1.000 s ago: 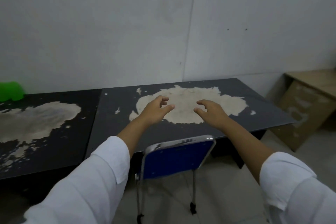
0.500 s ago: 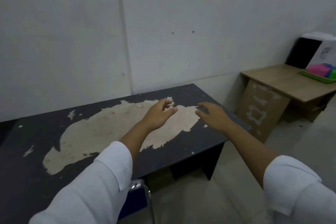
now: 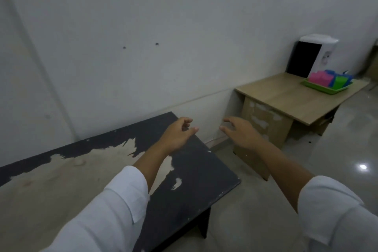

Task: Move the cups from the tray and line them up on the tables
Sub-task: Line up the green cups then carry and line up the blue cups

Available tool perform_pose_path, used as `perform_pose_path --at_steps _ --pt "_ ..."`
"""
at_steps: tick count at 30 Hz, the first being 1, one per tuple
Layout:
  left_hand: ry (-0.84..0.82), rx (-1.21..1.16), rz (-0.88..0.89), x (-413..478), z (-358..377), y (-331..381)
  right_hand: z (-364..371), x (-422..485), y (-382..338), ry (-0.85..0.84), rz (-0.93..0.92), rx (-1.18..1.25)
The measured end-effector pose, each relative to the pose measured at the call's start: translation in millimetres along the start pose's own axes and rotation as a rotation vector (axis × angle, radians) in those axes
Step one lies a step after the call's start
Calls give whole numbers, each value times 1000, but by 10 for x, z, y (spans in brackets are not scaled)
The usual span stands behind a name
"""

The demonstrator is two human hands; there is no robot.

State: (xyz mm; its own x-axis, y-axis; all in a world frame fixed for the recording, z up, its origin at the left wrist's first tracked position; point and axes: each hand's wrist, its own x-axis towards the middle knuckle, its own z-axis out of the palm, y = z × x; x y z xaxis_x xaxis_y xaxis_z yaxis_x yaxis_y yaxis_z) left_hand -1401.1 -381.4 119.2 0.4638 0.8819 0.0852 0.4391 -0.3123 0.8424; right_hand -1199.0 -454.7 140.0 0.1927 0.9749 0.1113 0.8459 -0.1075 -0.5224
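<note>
Since half a second ago your view has swung right: the wooden table shows more fully and the blue chair is out of sight. Your worn black table with a peeled top (image 3: 194,180) lies lower left. The light wooden table (image 3: 286,98) stands apart to its right, carrying a white and black box-shaped appliance (image 3: 306,57) and, just beside it, a shallow green plastic tray (image 3: 325,89). Your left hand (image 3: 178,135) hovers over the black table's far corner and your right hand (image 3: 241,133) hovers past its edge. Both are loosely curled and grasp nothing. The pink, green and blue plastic cups (image 3: 319,78) all sit in the tray.
</note>
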Motion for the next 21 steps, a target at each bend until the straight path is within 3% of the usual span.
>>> perform_pose_path --at_steps 10,21 --pt "49 13 -30 1979 1379 691 -1115 1496 1836 -29 7 -74" --pt "-16 -13 -27 3858 2831 1240 -1855 2834 3668 -3 34 -79"
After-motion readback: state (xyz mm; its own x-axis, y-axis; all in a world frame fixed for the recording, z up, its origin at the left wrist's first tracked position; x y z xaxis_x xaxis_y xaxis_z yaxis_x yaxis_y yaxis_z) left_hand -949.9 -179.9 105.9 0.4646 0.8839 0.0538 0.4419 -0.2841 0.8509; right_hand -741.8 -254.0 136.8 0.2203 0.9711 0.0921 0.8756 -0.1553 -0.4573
